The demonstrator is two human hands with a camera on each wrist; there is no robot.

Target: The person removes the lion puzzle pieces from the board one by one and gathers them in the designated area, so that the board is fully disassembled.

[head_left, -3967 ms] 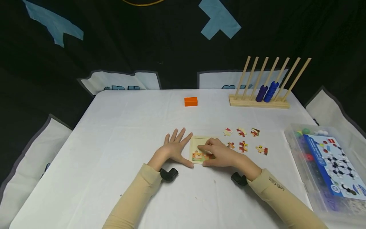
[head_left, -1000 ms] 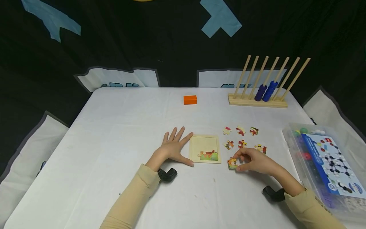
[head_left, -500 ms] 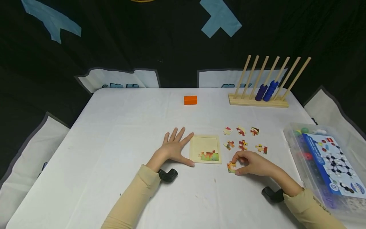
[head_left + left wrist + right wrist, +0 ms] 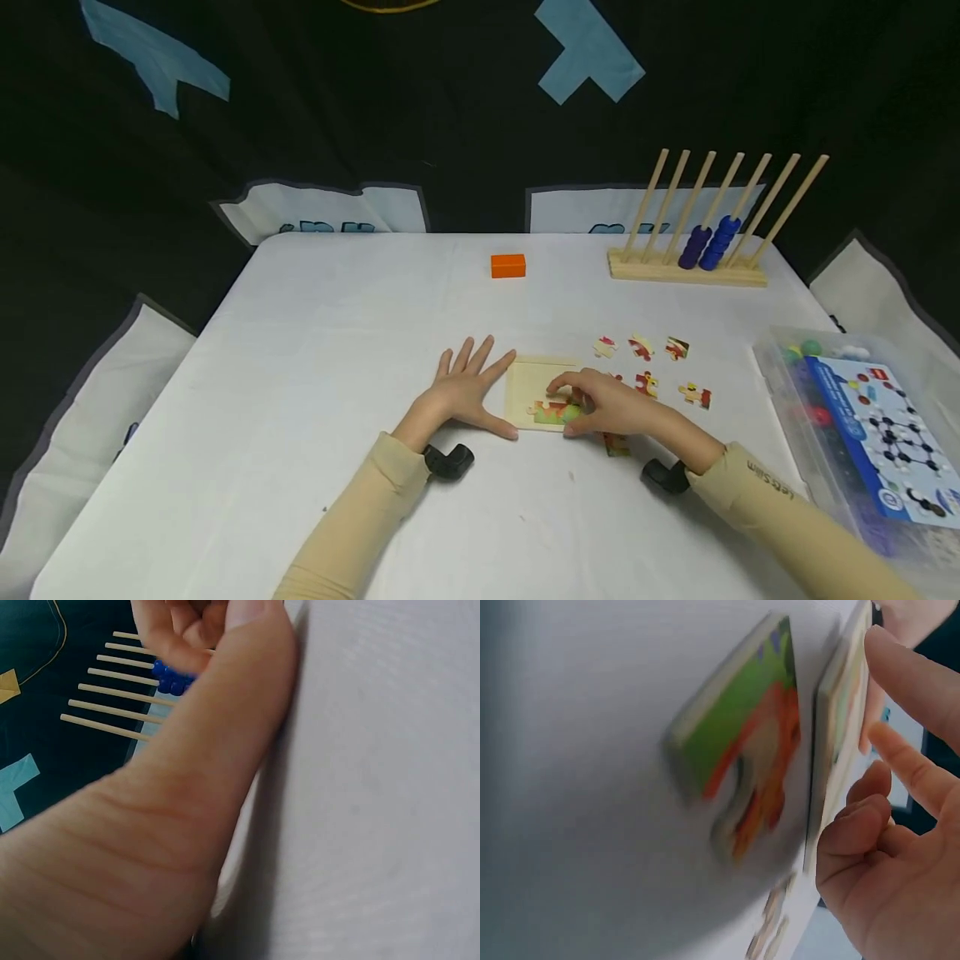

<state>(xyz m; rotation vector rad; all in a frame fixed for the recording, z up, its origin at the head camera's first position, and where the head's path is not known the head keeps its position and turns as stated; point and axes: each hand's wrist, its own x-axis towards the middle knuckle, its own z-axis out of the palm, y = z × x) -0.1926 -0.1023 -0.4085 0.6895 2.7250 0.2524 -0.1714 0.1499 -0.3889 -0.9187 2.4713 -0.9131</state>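
A shallow wooden puzzle tray (image 4: 525, 379) lies on the white table, with joined green and orange jigsaw pieces (image 4: 551, 413) along its lower edge. My left hand (image 4: 462, 396) lies spread beside it, index finger and thumb at its left edge. Over the tray's lower right corner is my right hand (image 4: 611, 404), thumb and index finger apart at the pieces, the other fingers curled in the right wrist view. Underneath this hand a loose jigsaw piece (image 4: 754, 739) with green and orange print lies flat on the table, mostly hidden in the head view.
Several loose jigsaw pieces (image 4: 641, 347) lie right of the tray. An orange block (image 4: 508, 266) sits farther back. At the back right stands a wooden peg rack (image 4: 688, 273) with blue and purple beads. A clear plastic box (image 4: 787, 433) with a blue-edged booklet (image 4: 892, 442) occupies the right side.
My right hand has lifted a puzzle piece out of the tray, set it on the table to the right, let go and moved back left over the tray. My left hand stays put.
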